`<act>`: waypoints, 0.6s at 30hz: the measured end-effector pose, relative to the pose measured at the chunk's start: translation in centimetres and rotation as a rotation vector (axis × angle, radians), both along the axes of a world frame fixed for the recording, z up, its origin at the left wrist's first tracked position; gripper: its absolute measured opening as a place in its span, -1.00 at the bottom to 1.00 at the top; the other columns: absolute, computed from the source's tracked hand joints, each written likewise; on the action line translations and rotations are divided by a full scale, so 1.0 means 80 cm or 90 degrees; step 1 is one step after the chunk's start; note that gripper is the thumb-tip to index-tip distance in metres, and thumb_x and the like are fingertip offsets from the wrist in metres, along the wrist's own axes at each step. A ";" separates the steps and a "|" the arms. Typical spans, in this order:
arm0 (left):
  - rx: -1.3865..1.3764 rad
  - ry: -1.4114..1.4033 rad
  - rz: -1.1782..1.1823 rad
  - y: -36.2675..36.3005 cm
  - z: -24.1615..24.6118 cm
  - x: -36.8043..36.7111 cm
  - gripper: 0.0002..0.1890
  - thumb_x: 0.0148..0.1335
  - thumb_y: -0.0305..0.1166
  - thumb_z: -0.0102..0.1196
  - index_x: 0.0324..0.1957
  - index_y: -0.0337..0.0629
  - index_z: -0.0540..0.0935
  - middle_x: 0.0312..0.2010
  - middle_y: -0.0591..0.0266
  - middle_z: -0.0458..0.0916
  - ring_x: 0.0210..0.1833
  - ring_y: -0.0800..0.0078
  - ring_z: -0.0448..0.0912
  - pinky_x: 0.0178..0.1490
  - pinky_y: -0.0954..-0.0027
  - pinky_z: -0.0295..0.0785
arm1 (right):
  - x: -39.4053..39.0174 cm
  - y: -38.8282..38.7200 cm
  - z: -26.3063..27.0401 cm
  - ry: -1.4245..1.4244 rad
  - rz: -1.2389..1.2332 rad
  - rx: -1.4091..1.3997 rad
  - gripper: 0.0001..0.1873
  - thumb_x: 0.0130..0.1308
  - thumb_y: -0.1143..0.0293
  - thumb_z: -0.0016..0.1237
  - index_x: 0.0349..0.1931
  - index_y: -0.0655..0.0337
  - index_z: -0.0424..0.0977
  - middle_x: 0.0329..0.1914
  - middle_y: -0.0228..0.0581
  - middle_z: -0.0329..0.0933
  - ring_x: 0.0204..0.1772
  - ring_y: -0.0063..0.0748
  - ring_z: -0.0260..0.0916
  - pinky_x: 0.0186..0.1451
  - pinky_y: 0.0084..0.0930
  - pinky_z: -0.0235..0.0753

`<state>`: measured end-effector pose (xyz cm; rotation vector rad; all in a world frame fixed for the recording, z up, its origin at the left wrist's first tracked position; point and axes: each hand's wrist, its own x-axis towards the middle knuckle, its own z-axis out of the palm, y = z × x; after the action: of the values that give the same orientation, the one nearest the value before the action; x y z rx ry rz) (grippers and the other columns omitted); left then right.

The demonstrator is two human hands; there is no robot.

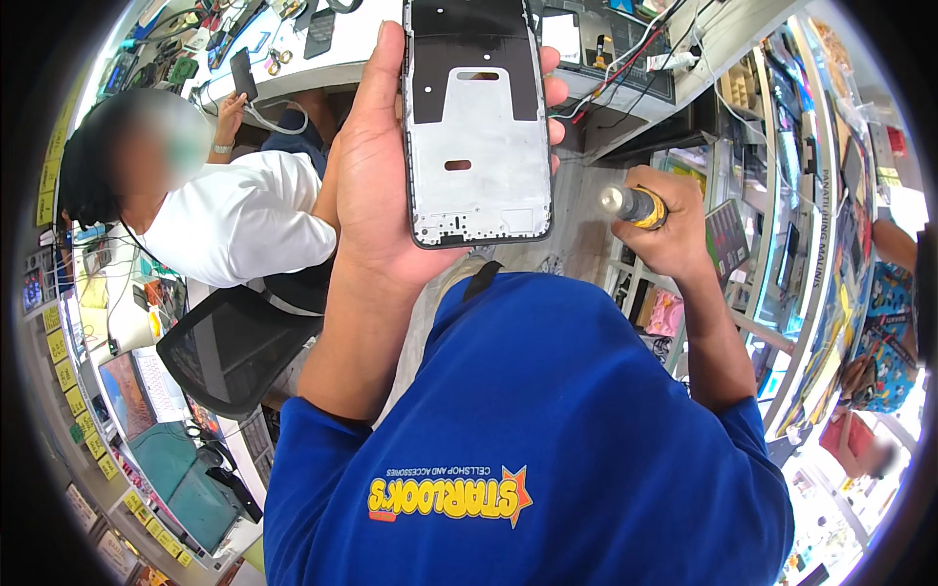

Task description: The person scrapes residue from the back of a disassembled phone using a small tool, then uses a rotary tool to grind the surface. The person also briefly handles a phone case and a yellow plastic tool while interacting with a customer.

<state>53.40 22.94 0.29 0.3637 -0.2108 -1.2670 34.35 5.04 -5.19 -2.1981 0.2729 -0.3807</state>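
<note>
My left hand [374,176] is palm up with a bare phone mid-frame [480,157] lying in it. The thumb runs along the frame's left edge, and the fingertips curl round its right edge. A grey metal plate with slots and small holes faces me, with black film over its upper part. My right hand [663,227], to the right of the frame and apart from it, is closed round a hand tool [645,207] with a black and yellow handle. The tool's rounded metal end points up toward me; its other end is hidden by the hand.
A white workbench [352,55] ahead carries phones, scissors [278,60] and cables. At left, a seated person in a white shirt [242,212] holds a phone [244,73]; a black mesh chair [227,351] stands behind. Glass display shelves [777,242] line the right, with people beyond.
</note>
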 end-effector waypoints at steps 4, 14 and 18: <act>-0.025 0.034 -0.037 -0.001 0.000 -0.001 -0.12 0.47 0.23 -0.35 0.42 -0.49 0.17 0.18 -0.23 0.52 0.07 -0.02 0.62 0.11 -0.02 0.57 | -0.003 0.006 -0.002 0.007 0.015 0.029 -0.80 -0.14 0.48 0.22 -0.49 0.25 0.47 -0.60 -0.22 0.39 -0.55 -0.35 0.32 -0.45 -0.45 0.31; 0.000 0.007 -0.024 -0.005 0.016 -0.006 -0.16 0.46 0.26 -0.37 0.36 -0.39 0.30 0.13 -0.19 0.54 0.02 0.04 0.64 0.04 0.02 0.61 | -0.005 0.008 0.007 -0.014 0.031 -0.022 -0.80 -0.16 0.48 0.24 -0.50 0.22 0.48 -0.60 -0.23 0.40 -0.54 -0.28 0.34 -0.45 -0.42 0.30; 0.022 0.084 -0.010 -0.007 0.030 -0.008 -0.19 0.46 0.25 -0.35 0.28 -0.37 0.42 0.00 -0.12 0.64 -0.08 0.04 0.67 0.01 0.09 0.61 | -0.007 0.007 0.010 -0.001 0.023 -0.023 -0.80 -0.14 0.46 0.24 -0.51 0.23 0.47 -0.60 -0.22 0.38 -0.54 -0.27 0.33 -0.45 -0.42 0.30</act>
<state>52.75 22.35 2.73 0.3076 -0.0788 -1.3066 33.78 5.58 -4.41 -2.2354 0.2274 -0.3709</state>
